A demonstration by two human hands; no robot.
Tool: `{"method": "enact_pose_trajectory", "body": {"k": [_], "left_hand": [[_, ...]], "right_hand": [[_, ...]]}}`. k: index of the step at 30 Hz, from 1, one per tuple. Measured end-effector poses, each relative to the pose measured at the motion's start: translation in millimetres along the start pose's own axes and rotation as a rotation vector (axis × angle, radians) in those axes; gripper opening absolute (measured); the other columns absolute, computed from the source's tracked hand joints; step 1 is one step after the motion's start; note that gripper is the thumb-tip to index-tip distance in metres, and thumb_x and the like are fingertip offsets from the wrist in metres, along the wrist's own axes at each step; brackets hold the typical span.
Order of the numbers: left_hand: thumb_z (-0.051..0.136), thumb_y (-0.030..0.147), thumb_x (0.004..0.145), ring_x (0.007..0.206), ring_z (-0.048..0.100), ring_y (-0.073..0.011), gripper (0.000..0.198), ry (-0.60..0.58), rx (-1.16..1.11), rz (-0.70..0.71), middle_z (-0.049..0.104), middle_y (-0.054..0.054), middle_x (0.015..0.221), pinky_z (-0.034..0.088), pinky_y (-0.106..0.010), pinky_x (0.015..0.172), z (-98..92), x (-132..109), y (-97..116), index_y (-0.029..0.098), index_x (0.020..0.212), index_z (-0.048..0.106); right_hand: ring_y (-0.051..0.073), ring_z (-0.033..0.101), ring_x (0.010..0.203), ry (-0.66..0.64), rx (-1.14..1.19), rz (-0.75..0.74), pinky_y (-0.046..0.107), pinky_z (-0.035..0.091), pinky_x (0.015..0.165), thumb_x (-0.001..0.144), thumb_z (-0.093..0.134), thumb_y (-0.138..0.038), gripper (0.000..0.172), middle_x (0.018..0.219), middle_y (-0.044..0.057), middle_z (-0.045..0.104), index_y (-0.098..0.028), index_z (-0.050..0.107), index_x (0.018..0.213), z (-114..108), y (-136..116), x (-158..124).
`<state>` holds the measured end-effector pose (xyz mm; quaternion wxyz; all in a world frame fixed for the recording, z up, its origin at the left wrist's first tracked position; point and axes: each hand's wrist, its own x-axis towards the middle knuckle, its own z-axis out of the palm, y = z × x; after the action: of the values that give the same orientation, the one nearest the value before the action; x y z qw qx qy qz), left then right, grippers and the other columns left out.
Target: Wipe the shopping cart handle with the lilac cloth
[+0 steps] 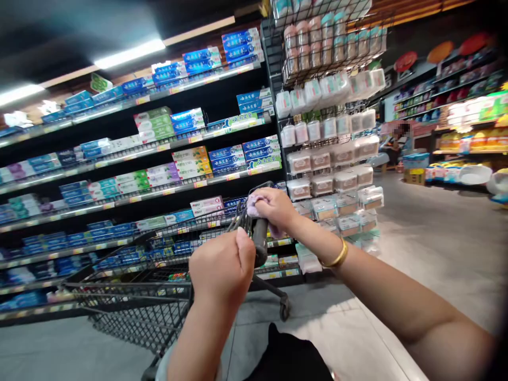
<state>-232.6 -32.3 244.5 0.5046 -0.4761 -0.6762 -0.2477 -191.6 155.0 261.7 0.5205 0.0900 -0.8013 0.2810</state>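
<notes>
My right hand [275, 206] is clamped around a lilac cloth [253, 206], pressing it onto the far part of the black handle [260, 239] of a shopping cart [130, 286], with a loose fold hanging below on the right side. My left hand [222, 267] is apart from it, curled into a fist at the near end, just left of the handle; I cannot tell what, if anything, it grips. As for how far along this is, I judge the wiping to be underway rather than finished, since the cloth is on the bar and in my grasp. The near stretch of the handle lies uncovered, and its dark surface does not show which parts have been gone over, so I cannot say how much is done or left. The cart stands to the left, beside shelves of toothpaste cartons [191, 162], while clear storage containers [343, 182] hang on the rack farther right.
</notes>
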Motion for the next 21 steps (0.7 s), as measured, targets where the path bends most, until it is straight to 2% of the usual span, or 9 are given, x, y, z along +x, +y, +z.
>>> {"method": "enact_pose_trajectory", "body": {"k": [2,5,7,11,13,16,19,21], "left_hand": [[0.035,0.031,0.104,0.049,0.045,-0.0139,0.051,-0.094,-0.144,0.025,0.056,-0.001,0.053,0.023,-0.032,0.052,-3.0,5.3,-3.7,0.020,0.057,0.053],[0.031,0.034,0.106,0.056,0.052,-0.0127,0.050,-0.248,-0.432,0.048,0.060,0.000,0.061,0.033,-0.028,0.055,-12.5,10.6,-16.9,0.020,0.064,0.055],[0.032,0.035,0.106,0.063,0.055,-0.0130,0.048,-0.266,-0.510,0.037,0.062,-0.001,0.067,0.038,-0.027,0.061,-17.6,8.9,-29.4,0.019,0.070,0.059],[0.037,0.036,0.105,0.081,0.060,-0.0164,0.041,-0.249,-0.402,-0.007,0.067,-0.003,0.081,0.042,-0.029,0.077,-11.6,-8.0,-55.0,0.020,0.082,0.067],[0.033,0.036,0.106,0.080,0.060,-0.0170,0.045,-0.219,-0.402,-0.063,0.067,-0.003,0.080,0.042,-0.030,0.075,-0.4,-19.1,-64.8,0.020,0.081,0.066],[0.024,0.038,0.106,0.077,0.061,-0.0185,0.050,-0.135,-0.466,-0.139,0.069,-0.005,0.083,0.043,-0.031,0.069,15.9,-31.4,-74.1,0.019,0.085,0.066],[0.026,0.044,0.106,0.080,0.062,-0.0196,0.048,-0.159,-0.501,-0.147,0.069,-0.005,0.087,0.045,-0.031,0.070,21.0,-35.2,-77.8,0.019,0.089,0.065],[0.027,0.046,0.106,0.081,0.062,-0.0191,0.048,-0.197,-0.527,-0.145,0.069,-0.004,0.088,0.046,-0.031,0.073,19.9,-33.5,-77.3,0.020,0.092,0.064]], "right_hand": [[0.019,0.068,0.082,-0.058,-0.040,0.044,0.030,0.049,0.077,0.079,0.052,-0.023,0.021,0.085,0.003,0.076,-0.020,0.073,0.079,-2.5,-11.9,2.9],[0.017,0.066,0.084,-0.219,-0.039,-0.187,0.029,0.047,0.079,0.082,0.053,-0.023,0.022,0.091,0.004,0.076,-0.019,0.074,0.086,-12.5,-39.9,-2.7],[0.017,0.065,0.083,-0.273,-0.014,-0.237,0.028,0.046,0.078,0.084,0.053,-0.025,0.024,0.092,0.004,0.076,-0.019,0.075,0.090,-19.2,-47.1,-5.1],[0.017,0.064,0.080,-0.269,-0.099,-0.063,0.028,0.043,0.073,0.083,0.050,-0.022,0.024,0.087,0.005,0.075,-0.017,0.074,0.084,-17.3,-43.5,0.9],[0.015,0.061,0.075,-0.264,-0.151,-0.052,0.027,0.039,0.069,0.085,0.050,-0.022,0.025,0.083,0.003,0.074,-0.018,0.074,0.082,-10.4,-55.1,2.4],[0.015,0.058,0.077,-0.312,-0.290,-0.273,0.028,0.034,0.067,0.089,0.053,-0.025,0.022,0.085,0.003,0.072,-0.019,0.074,0.086,-2.7,-87.7,-3.5],[0.018,0.054,0.081,-0.342,-0.531,-0.519,0.031,0.030,0.068,0.093,0.054,-0.029,0.022,0.089,0.006,0.070,-0.018,0.073,0.092,-2.8,-108.3,-14.6],[0.020,0.053,0.083,-0.348,-0.659,-0.583,0.033,0.028,0.069,0.097,0.052,-0.029,0.023,0.093,0.009,0.069,-0.017,0.072,0.096,-2.4,-111.9,-20.7]]}}
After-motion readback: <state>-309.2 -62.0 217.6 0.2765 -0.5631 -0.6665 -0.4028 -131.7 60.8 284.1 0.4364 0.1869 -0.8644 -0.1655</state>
